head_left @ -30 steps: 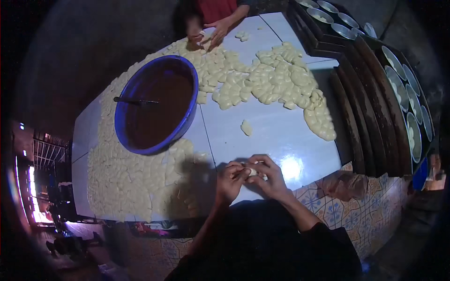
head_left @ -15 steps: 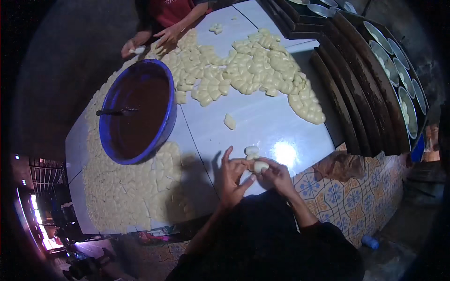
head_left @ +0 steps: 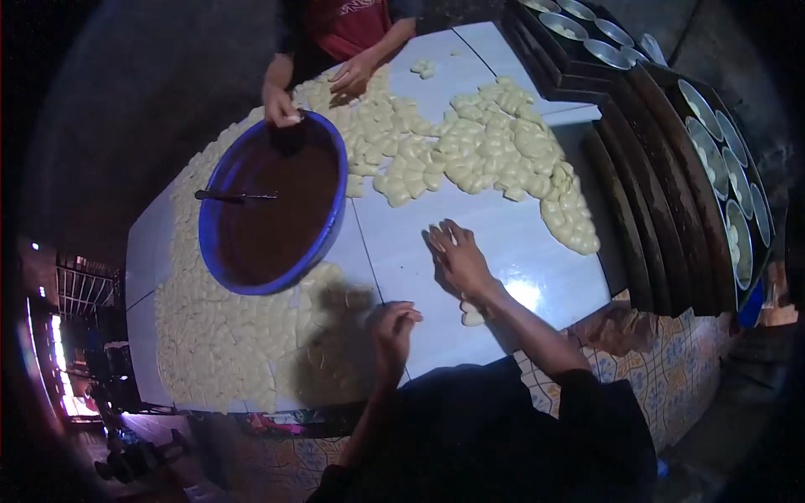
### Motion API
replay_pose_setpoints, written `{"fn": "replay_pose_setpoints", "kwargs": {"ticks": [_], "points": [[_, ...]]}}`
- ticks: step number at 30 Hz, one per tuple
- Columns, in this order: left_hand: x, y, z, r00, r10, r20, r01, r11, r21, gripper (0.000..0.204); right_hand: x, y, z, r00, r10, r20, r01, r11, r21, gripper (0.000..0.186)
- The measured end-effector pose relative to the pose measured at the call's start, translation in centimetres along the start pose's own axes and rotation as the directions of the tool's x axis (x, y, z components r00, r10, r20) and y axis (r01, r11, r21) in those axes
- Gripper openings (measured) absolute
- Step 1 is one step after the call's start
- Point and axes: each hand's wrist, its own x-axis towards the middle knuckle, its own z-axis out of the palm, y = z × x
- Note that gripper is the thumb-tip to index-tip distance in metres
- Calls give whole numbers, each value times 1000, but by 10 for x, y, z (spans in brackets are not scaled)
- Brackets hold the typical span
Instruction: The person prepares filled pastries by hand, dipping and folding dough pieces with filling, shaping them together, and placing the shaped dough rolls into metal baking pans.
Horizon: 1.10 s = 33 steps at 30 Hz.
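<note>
My right hand (head_left: 459, 261) reaches out over the white tiled tabletop (head_left: 402, 251), its fingers stretched and touching the surface; a small dough piece lying there is hidden beneath it. Under my right wrist a few small pale dough pieces (head_left: 472, 314) peek out, partly covered. Closer to me, my left hand (head_left: 394, 331) hovers near the table edge with its fingers bent together; whether anything is in them is hidden. Beyond my right hand spreads a sheet of pale, plump dough pieces (head_left: 495, 142), and a flatter mass of dough pieces (head_left: 226, 344) covers the table on the left.
A blue basin (head_left: 342, 201) of brown filling stands left, a dark-handled utensil (head_left: 222, 197) lying across it. Opposite, a person's hand (head_left: 281, 109) holds a small white piece at its rim; the other hand (head_left: 352, 77) is over dough. Dark trays (head_left: 646, 184) with oval tins (head_left: 738, 243) stack right.
My hands have parted: the right has moved forward onto the loose dough piece, the left has drawn back and curled. The other person's hand has moved to the basin. The view has shifted.
</note>
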Motion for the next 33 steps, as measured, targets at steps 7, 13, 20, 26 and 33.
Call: {"fn": "replay_pose_setpoints", "kwargs": {"ticks": [7, 13, 20, 26, 33], "points": [[-15, 10, 7, 887, -443, -130, 317, 789, -526, 27, 17, -28, 14, 967, 31, 253, -179, 788, 589, 24], [-1, 37, 13, 917, -328, -228, 162, 827, -538, 38, -41, -85, -21, 991, 43, 127, -122, 694, 710, 24], [3, 27, 18, 861, -503, -75, 266, 572, -776, 15, -33, -73, -31, 999, -48, 5, 34, 765, 643, 35], [2, 34, 8, 830, -416, 372, 373, -82, -924, 49, -35, -76, -12, 948, -306, 93, 122, 616, 778, 59], [138, 1, -74, 963, -254, 94, 199, 427, -882, 92, -27, -25, 1, 942, -74, 327, -270, 414, 870, 81]]}}
